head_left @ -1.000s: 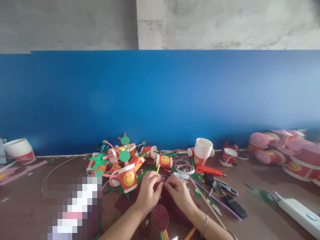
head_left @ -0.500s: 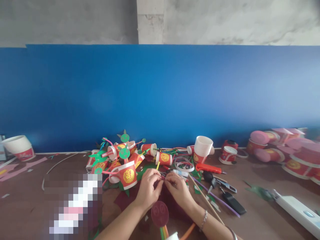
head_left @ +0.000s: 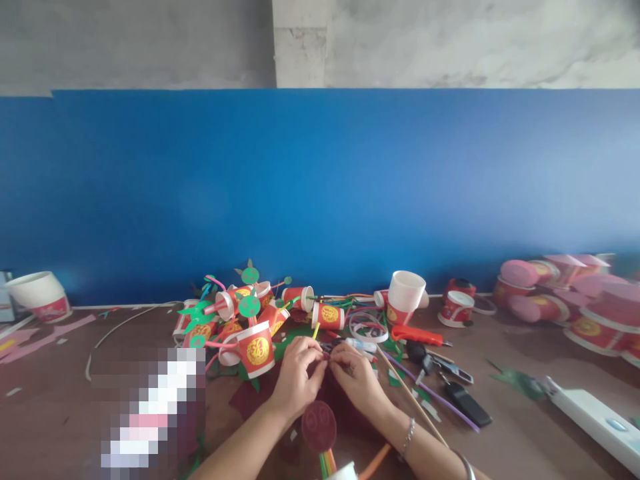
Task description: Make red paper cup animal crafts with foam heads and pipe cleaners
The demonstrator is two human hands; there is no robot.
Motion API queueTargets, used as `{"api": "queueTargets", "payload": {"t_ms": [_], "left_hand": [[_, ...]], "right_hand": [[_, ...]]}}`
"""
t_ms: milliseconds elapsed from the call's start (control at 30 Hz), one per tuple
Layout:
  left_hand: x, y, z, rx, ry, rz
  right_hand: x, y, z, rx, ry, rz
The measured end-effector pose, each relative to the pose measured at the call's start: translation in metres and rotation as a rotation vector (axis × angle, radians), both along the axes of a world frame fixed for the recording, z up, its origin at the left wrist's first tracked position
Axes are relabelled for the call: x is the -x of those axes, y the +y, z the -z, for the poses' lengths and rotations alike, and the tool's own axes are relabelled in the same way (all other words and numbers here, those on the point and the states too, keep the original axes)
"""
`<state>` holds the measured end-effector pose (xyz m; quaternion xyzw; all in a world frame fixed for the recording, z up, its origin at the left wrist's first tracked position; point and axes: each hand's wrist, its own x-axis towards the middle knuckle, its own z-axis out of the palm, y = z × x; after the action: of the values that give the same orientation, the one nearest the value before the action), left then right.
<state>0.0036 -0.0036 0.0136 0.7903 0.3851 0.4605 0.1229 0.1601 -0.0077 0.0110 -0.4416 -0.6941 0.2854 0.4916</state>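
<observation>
My left hand (head_left: 299, 375) and my right hand (head_left: 357, 375) meet over the middle of the table, fingertips pinched around a small dark red piece (head_left: 326, 357). Its shape is mostly hidden by the fingers. Just below the hands lies a dark red paper disc (head_left: 319, 427) with a face drawn on it, joined to coloured straws (head_left: 328, 463) beside the rim of a white cup (head_left: 345, 472). Left of my left hand, a red paper cup (head_left: 256, 350) with a yellow emblem stands by several cups bearing green paper figures (head_left: 249, 305).
Beyond my right hand are a roll of tape (head_left: 369, 328), stacked white cups (head_left: 407, 291), an orange-handled cutter (head_left: 417, 335), keys with a black fob (head_left: 467, 403) and a glue gun (head_left: 595, 420). Pink-topped cups (head_left: 600, 333) fill the far right. A blue panel (head_left: 300, 193) rises behind.
</observation>
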Motion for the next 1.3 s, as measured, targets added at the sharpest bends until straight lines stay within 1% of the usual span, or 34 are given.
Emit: {"api": "queueTargets", "payload": {"t_ms": [167,300,400,500,567,667,767,833,900,1000,1033,1100,1200,1267,1300], "left_hand": [[-0.001,-0.002,-0.001,0.015,-0.01,0.012],[0.0,-0.002,-0.001,-0.006,-0.047,-0.041],[0.002,0.0,-0.002,-0.002,-0.063,-0.055],[0.004,0.0,-0.004,0.015,-0.052,-0.018],[0.005,-0.001,-0.006,0.038,-0.039,0.027],[0.006,-0.003,-0.008,0.077,-0.025,0.104],[0.006,-0.003,-0.008,0.104,-0.036,0.147],[0.005,-0.002,-0.008,0.128,-0.064,0.143],[0.005,0.0,-0.006,0.173,-0.114,0.091],[0.007,0.001,-0.006,0.27,-0.225,-0.024],[0.008,0.001,-0.006,0.305,-0.261,-0.042],[0.01,0.0,-0.009,0.379,-0.319,-0.028],[0.008,-0.001,-0.02,0.49,-0.34,0.03],[0.005,0.0,-0.03,0.532,-0.297,0.015],[0.004,0.001,-0.035,0.538,-0.26,-0.017]], "right_hand": [[-0.001,-0.001,0.001,-0.008,-0.022,0.07],[-0.005,0.001,0.001,0.011,-0.044,0.132],[-0.007,0.002,0.001,0.036,-0.111,0.134],[-0.006,0.002,-0.001,0.041,-0.118,0.136],[-0.004,-0.001,-0.003,0.051,-0.038,0.106],[-0.002,-0.005,-0.008,0.078,0.058,-0.008],[-0.002,-0.007,-0.012,0.03,0.041,-0.039],[-0.002,-0.007,-0.013,0.011,0.032,-0.034],[-0.003,-0.006,-0.011,0.052,0.059,-0.009],[-0.006,-0.002,-0.006,0.147,0.171,0.057],[-0.007,-0.001,-0.004,0.176,0.217,0.064],[-0.007,0.001,-0.003,0.236,0.303,0.031],[-0.005,0.002,-0.005,0.337,0.399,-0.048],[-0.004,0.001,-0.007,0.393,0.441,-0.07],[-0.004,0.0,-0.009,0.419,0.456,-0.075]]}}
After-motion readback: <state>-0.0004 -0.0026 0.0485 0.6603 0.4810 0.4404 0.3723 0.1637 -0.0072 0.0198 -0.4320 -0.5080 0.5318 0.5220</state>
